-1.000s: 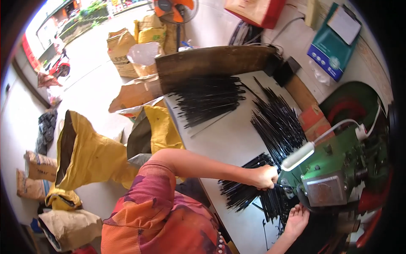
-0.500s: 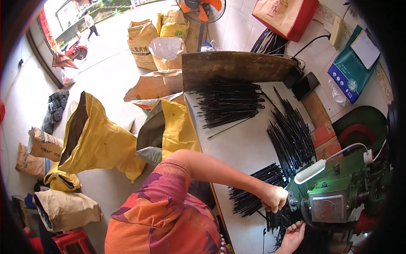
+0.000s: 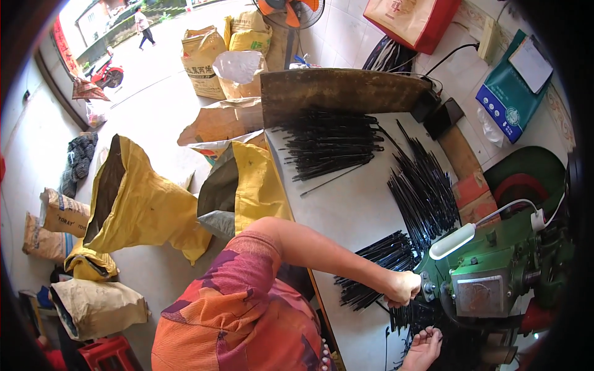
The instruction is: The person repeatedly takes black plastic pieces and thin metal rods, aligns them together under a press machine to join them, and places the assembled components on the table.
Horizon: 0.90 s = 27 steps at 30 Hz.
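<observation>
My left hand (image 3: 403, 288) is closed against the front of a green machine (image 3: 479, 290), its fingers curled downward. Whatever it grips is hidden beneath the knuckles. Below it, my right hand (image 3: 423, 349) lies palm up beside the machine, fingers loosely bent, with nothing visible in the palm. Thin black strips (image 3: 374, 266) lie in a bundle under my left forearm. Further black strips (image 3: 424, 191) spread along the right side of the white table (image 3: 346, 213), and another pile of black strips (image 3: 331, 145) sits at its far end.
A wooden board (image 3: 346, 96) stands along the table's far edge. A white lamp (image 3: 451, 242) hangs over the machine. Open yellow sacks (image 3: 145, 201) stand to the left on the floor. A dark phone-like device (image 3: 444, 119) leans at the far right corner.
My right hand has drawn slightly down and left from the machine, and its fingers have bent more. My left hand stays at the machine. Outside, a walking person has moved right.
</observation>
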Each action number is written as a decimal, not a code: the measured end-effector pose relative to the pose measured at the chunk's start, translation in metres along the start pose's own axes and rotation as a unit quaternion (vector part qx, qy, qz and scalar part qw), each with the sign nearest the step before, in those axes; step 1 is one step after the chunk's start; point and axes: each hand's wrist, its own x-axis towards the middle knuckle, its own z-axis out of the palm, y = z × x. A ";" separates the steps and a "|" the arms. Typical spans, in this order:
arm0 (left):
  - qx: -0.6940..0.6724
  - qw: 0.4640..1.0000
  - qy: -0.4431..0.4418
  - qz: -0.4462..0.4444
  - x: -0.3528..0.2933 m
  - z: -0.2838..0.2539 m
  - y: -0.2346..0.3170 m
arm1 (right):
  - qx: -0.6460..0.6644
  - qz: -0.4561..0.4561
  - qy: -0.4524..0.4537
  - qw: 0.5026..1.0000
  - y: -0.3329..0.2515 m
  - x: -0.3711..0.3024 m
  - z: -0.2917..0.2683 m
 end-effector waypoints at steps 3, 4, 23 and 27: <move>-0.059 0.998 -0.035 -0.009 -0.004 0.006 0.004 | 0.000 0.018 -0.050 0.999 0.012 -0.007 0.006; -0.059 0.998 -0.037 -0.009 -0.004 0.008 0.005 | -0.002 0.025 -0.053 0.998 0.016 -0.011 0.013; -0.122 0.985 -0.111 -0.053 -0.004 0.012 -0.001 | -0.265 0.049 -0.093 0.958 0.032 -0.027 0.034; -0.118 0.986 -0.103 -0.058 -0.005 0.009 -0.001 | -0.315 -0.007 -0.094 0.944 0.030 -0.024 0.041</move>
